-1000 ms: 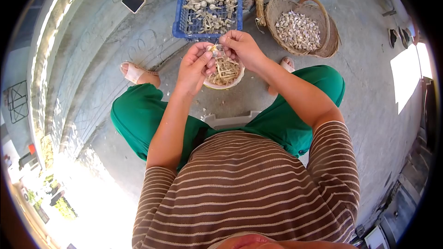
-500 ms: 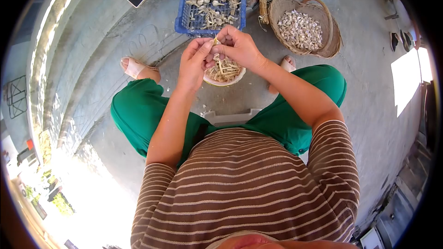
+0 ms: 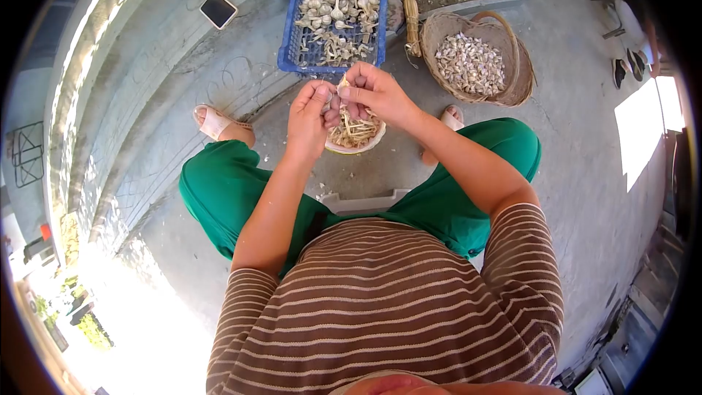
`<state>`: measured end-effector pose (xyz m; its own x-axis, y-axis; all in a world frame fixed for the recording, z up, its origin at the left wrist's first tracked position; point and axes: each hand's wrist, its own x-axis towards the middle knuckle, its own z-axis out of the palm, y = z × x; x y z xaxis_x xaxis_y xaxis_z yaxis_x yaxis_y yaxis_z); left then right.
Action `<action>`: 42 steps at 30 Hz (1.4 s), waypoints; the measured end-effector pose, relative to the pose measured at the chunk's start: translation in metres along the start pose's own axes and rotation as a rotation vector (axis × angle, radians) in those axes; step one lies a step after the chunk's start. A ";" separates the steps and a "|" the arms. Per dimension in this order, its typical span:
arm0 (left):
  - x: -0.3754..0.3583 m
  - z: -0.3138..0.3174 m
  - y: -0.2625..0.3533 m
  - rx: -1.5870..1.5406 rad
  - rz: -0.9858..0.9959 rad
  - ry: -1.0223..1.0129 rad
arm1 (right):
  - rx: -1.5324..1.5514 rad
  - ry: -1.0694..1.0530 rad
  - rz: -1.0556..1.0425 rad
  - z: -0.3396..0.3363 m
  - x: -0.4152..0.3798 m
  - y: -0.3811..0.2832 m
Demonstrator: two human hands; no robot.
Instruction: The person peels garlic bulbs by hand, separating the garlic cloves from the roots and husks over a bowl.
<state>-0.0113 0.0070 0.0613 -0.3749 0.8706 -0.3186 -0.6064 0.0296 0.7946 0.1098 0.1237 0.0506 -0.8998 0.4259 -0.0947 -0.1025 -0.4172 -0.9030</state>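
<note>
Both hands meet above a white bowl (image 3: 356,148) of dry stalks and skins. My right hand (image 3: 378,95) is closed, its thumb and fingers pinching a small pale garlic piece (image 3: 343,84). My left hand (image 3: 310,113) is closed in a pinch beside it, and what lies between its fingertips is too small to name. Just beyond the hands stands a blue plastic crate (image 3: 292,67) with garlic bulbs (image 3: 336,1) and loose trimmings. At the right, a wicker basket (image 3: 433,72) holds separated garlic cloves (image 3: 469,64).
A phone (image 3: 219,10) lies on the stepped concrete ledge at the upper left. A bundle of straw (image 3: 408,4) stands between crate and basket. My sandalled feet flank the bowl. Dark shoes (image 3: 635,66) and part of another person (image 3: 632,18) show at the far right.
The view has shifted a little, so crate and bowl appear lower. The yellowish strand between my fingertips no longer shows upright, and my fingertips are slightly farther apart.
</note>
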 end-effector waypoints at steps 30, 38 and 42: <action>0.006 0.008 -0.020 0.028 0.182 0.059 | 0.482 0.754 -0.003 -0.106 0.015 0.052; 0.009 0.000 -0.017 -0.028 0.037 0.200 | 0.401 1.396 -0.105 -0.228 -0.022 0.099; 0.014 0.000 -0.020 -0.064 0.016 0.196 | -0.248 0.970 -0.168 -0.164 0.028 0.083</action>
<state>-0.0045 0.0188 0.0406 -0.5105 0.7581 -0.4058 -0.6402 -0.0199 0.7680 0.1454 0.2324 -0.0955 -0.1376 0.9778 -0.1583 -0.0060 -0.1606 -0.9870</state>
